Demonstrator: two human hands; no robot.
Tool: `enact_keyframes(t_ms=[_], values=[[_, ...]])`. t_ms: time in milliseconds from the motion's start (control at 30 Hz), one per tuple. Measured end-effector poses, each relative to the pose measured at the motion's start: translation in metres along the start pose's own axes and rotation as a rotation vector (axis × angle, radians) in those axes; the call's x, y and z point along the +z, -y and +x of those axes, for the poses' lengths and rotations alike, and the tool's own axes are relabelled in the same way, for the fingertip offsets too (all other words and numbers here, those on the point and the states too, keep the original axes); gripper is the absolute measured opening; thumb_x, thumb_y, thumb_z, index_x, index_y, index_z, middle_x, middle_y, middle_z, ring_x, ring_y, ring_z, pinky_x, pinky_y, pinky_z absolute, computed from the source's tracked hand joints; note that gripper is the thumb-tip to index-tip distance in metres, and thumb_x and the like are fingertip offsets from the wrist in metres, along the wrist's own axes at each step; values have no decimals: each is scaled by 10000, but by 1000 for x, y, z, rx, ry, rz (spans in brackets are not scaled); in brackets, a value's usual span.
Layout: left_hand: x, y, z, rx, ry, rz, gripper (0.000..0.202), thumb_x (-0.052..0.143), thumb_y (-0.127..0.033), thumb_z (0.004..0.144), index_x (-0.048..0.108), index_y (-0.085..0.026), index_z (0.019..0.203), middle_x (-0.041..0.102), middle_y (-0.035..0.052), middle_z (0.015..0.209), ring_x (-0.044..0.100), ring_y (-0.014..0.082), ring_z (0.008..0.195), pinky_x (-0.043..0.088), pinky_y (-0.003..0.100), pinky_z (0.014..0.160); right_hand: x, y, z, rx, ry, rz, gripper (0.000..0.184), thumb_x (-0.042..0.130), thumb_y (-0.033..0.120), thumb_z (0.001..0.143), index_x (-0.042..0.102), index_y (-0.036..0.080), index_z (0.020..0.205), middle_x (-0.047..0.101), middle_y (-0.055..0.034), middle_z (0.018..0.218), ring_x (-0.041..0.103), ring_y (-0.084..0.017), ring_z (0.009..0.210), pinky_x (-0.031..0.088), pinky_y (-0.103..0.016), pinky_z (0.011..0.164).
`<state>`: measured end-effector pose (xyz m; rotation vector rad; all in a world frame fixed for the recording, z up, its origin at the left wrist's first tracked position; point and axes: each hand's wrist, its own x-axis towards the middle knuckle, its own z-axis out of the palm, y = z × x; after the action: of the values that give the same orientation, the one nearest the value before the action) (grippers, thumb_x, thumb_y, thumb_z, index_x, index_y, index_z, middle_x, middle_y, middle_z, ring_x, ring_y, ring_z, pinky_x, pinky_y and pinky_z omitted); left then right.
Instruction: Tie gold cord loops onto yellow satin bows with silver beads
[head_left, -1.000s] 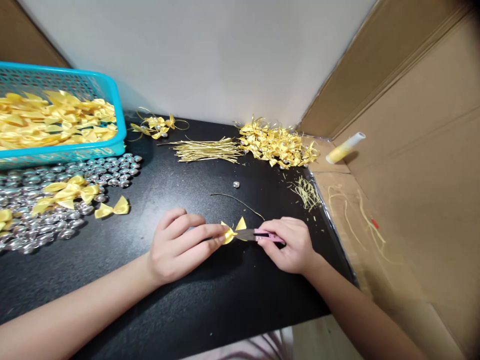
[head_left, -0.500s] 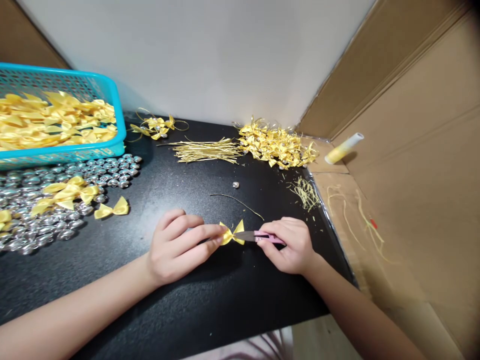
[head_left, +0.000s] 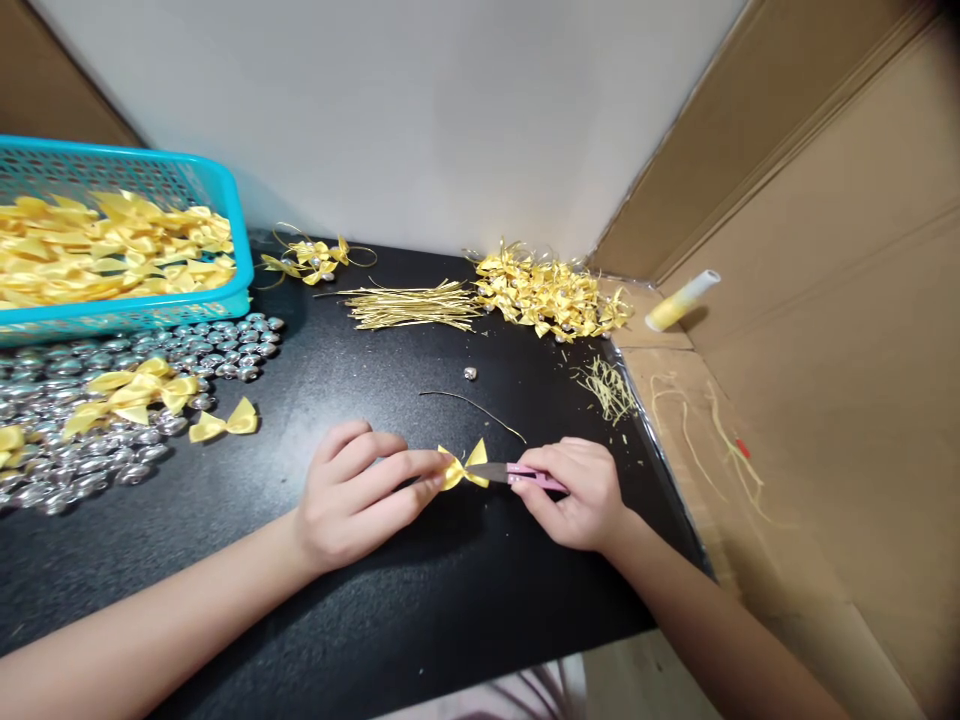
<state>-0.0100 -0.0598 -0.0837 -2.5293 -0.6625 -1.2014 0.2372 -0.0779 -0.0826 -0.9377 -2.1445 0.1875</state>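
My left hand (head_left: pixel 358 492) pinches the left end of a small yellow ribbon bow (head_left: pixel 465 467) just above the black table (head_left: pixel 420 620). My right hand (head_left: pixel 574 492) grips pink-handled snips (head_left: pixel 517 474), and their dark blades point left and touch the bow's right wing. A thin gold wire (head_left: pixel 474 404) lies on the table just behind the bow. A single silver bell (head_left: pixel 470 373) sits a little farther back.
A blue basket (head_left: pixel 225 215) of yellow bows stands far left, with silver bells (head_left: pixel 67 420) and loose bows (head_left: pixel 225 420) spread before it. Gold wires (head_left: pixel 412 303) and a heap of finished bows (head_left: pixel 551 293) lie at the back. Cardboard walls and a yellow tube (head_left: pixel 681 298) are at right.
The bow turned slightly in my left fingers, its wings now lying flatter against the snips' blades. Both hands stayed almost in place; the view dipped a little.
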Motion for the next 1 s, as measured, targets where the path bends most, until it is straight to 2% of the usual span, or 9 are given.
enact_keyframes(t_ms=[767,933,1000], values=[[4,-1,-4,8,-27,9,204,627,-104,867,587,-222,706,772,-27,735,587,148,602,405,327,606,3,0,-1,14,4,30,68,596,223,855,605,178,805,704,8,634,589,-97,462,396,-251,490],[3,-5,-7,-64,11,-2,187,622,-120,882,578,-231,739,778,-31,746,598,157,638,417,331,651,3,1,-2,10,-11,36,73,588,227,861,606,191,800,702,7,626,589,-105,456,403,-257,483],[3,-6,-7,-78,22,-3,170,621,-111,880,583,-228,762,783,-20,760,601,164,649,416,336,660,1,-1,-2,60,-35,44,54,589,231,865,612,200,826,712,1,650,612,-117,482,432,-255,496]])
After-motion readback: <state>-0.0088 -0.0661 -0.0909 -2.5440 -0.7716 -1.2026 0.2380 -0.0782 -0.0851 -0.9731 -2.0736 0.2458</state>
